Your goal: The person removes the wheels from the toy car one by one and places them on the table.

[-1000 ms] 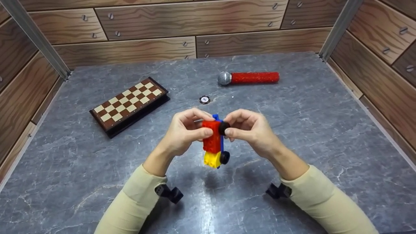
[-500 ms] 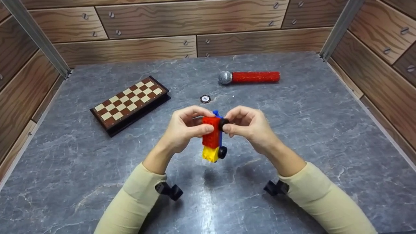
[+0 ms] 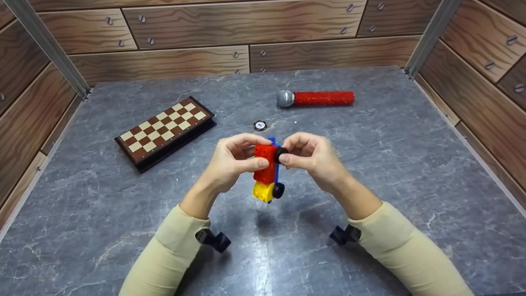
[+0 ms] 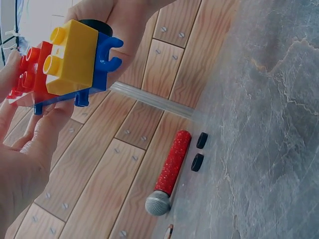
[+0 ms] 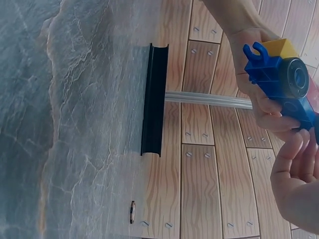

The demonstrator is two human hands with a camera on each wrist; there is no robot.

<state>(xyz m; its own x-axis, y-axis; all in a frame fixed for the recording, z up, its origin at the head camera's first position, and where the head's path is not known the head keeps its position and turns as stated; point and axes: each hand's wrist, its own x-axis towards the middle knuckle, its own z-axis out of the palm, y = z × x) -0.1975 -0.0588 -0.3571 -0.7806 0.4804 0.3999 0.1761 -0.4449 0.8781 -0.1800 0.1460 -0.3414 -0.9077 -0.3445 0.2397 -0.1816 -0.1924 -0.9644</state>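
Note:
Above the table hangs a toy car of building bricks, with a red brick [image 3: 265, 174], a yellow brick [image 4: 75, 57], a blue chassis [image 5: 269, 74] and black wheels. My left hand [image 3: 230, 162] grips it by the red brick, thumb on the studded face and fingers behind. With thumb and fingers, my right hand [image 3: 314, 156] pinches the upper black wheel [image 3: 280, 155] on the car's right side. The lower black wheel [image 3: 278, 190], beside the yellow brick, is untouched. In the right wrist view, the chassis shows a blue hook at its end.
A folded chessboard [image 3: 164, 133] lies at left. Behind the hands are a poker chip [image 3: 260, 125] and a red microphone [image 3: 322, 98]. Two loose black tyres [image 4: 199, 152] lie on the table in the left wrist view. Wood-patterned walls [image 3: 189, 24] enclose the back and sides.
Both hands have drifted slightly away from the body and the right hand a little to the left, carrying the car. The grip on brick and wheel looks the same.

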